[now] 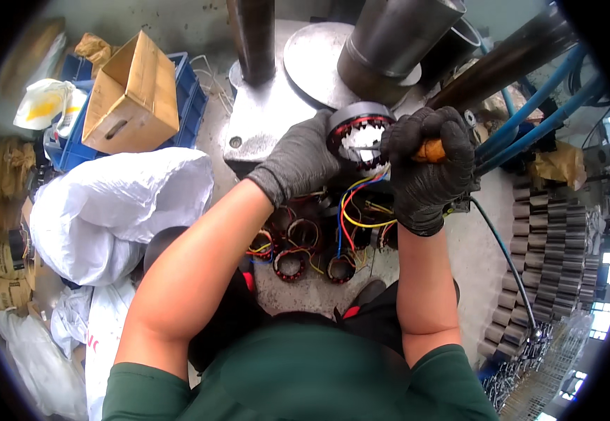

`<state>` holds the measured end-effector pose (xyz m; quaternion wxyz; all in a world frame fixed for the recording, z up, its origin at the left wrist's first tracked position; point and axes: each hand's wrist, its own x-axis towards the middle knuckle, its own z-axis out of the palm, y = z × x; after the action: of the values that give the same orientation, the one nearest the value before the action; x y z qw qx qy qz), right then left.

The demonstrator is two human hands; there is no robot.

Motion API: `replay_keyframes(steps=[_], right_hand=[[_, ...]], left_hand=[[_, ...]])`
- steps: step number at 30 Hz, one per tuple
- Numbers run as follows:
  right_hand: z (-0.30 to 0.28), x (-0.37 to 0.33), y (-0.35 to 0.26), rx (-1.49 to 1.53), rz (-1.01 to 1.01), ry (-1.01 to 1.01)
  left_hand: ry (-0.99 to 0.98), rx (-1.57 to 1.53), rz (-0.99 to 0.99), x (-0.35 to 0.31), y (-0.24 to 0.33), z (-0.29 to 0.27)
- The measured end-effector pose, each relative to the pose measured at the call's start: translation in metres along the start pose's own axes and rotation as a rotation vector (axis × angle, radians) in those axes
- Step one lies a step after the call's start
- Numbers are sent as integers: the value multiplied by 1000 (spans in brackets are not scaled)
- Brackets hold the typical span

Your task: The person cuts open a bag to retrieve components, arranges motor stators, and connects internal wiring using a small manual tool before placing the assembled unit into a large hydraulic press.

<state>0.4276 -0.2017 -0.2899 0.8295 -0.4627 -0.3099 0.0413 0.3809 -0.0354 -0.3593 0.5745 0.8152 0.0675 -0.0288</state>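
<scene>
My gloved left hand (305, 156) grips the side of a motor stator (364, 111), a dark ring with a red band and white lining inside. Blue, red and yellow wires (347, 203) hang from its lower edge. On the right, my gloved right hand (427, 172) is closed in a fist around a tool's orange-brown handle (431, 150). A thin metal shank seems to reach from that fist into the ring's opening; its tip is hard to make out. Below, several more stators (289, 266) with coloured wires lie near my feet.
Ahead stands a metal machine base (263, 130) with a round plate (317, 59) and thick steel cylinders (396, 35). Left are a cardboard box (136, 98) on a blue crate (191, 95) and a white sack (119, 210). Blue hoses (536, 112) and stacked metal cylinders (543, 259) occupy the right.
</scene>
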Motion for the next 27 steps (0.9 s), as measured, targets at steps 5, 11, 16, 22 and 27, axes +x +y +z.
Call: replay_keyframes(steps=[5, 11, 16, 22, 27], right_hand=[[-15, -2, -14, 173, 0, -46], [-2, -2, -12, 104, 28, -50], [-4, -14, 2, 75, -19, -61], [5, -6, -7, 231, -25, 78], [-5, -9, -1, 75, 39, -11]], left_hand=[[-11, 179, -84, -5, 14, -2], [70, 147, -32, -11, 19, -6], [7, 221, -99, -15, 32, -5], [59, 27, 5, -10, 10, -1], [44, 108, -40, -16, 28, -4]])
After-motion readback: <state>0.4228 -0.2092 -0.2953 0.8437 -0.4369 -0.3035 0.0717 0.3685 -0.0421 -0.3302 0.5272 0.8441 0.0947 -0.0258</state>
